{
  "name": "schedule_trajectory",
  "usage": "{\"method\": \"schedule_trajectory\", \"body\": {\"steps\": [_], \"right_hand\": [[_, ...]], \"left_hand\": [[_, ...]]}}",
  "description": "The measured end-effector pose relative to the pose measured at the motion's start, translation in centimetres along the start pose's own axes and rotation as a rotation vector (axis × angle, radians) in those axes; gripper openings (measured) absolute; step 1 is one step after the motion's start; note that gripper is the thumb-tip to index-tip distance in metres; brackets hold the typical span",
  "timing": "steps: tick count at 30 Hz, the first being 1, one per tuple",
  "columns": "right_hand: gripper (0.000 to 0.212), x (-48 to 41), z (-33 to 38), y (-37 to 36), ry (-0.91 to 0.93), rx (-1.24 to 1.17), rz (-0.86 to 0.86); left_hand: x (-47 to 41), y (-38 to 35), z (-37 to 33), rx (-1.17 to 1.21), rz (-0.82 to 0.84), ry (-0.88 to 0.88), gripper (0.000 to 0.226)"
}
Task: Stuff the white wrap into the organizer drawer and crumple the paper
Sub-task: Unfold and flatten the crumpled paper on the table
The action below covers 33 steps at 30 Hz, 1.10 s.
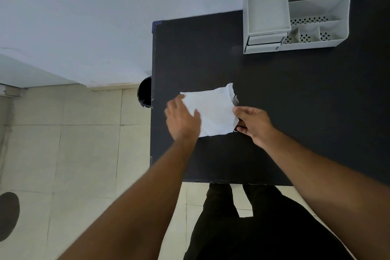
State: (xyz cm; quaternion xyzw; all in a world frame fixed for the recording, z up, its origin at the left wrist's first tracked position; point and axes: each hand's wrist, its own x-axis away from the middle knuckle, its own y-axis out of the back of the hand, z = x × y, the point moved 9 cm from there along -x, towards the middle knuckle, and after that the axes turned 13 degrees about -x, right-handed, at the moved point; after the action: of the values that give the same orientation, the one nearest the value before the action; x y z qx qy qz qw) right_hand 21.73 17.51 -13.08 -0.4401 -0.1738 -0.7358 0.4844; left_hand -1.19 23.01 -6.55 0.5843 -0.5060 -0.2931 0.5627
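While the left hand [182, 118] flattens it, the white sheet [211, 110] sits pinched in the right hand [252, 122].

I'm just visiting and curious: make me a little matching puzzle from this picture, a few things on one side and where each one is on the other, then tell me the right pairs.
Things:
1. white sheet
2. grey organizer
3. left hand
4. right hand

Places:
A. at the far right part of the black table, against the wall
B. gripping the sheet's right edge
C. flat on the table, between the two hands
D. resting on the sheet's left side

Pairs: 1-C, 2-A, 3-D, 4-B
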Motion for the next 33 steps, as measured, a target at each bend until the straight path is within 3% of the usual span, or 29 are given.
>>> {"method": "schedule_trajectory", "body": {"steps": [1,3,5,8,14,22,29,33], "right_hand": [[0.007,0.1,-0.1,-0.3,-0.013,-0.012,0.024],[0.007,0.3,-0.4,-0.9,-0.048,-0.042,0.069],[0.009,0.5,-0.6,-1.4,-0.081,-0.063,0.119],[0.016,0.4,-1.0,-1.7,-0.110,-0.058,0.179],[0.016,0.3,-1.0,-1.4,-0.034,0.042,0.161],[0.016,0.0,0.4,-0.3,0.153,0.302,-0.049],[0.011,0.8,0.6,-1.8,0.210,0.295,0.066],[0.011,-0.2,0.8,0.4,0.262,0.366,-0.149]], "left_hand": [[0.8,-0.3,-1.7,0.045,0.023,-0.100,0.045],[2.5,-2.4,-4.4,0.228,0.237,-0.201,0.035],[3.5,-4.0,-5.4,0.318,0.384,-0.203,0.039],[3.4,-4.9,-5.1,0.408,0.451,-0.124,0.043],[2.4,-5.6,-4.5,0.452,0.463,-0.058,0.022],[1.9,-4.1,-2.9,0.331,0.332,0.061,0.013],[2.5,-4.7,-3.7,0.424,0.388,0.023,0.014],[2.5,-4.2,-3.6,0.500,0.364,0.029,0.014]]}}
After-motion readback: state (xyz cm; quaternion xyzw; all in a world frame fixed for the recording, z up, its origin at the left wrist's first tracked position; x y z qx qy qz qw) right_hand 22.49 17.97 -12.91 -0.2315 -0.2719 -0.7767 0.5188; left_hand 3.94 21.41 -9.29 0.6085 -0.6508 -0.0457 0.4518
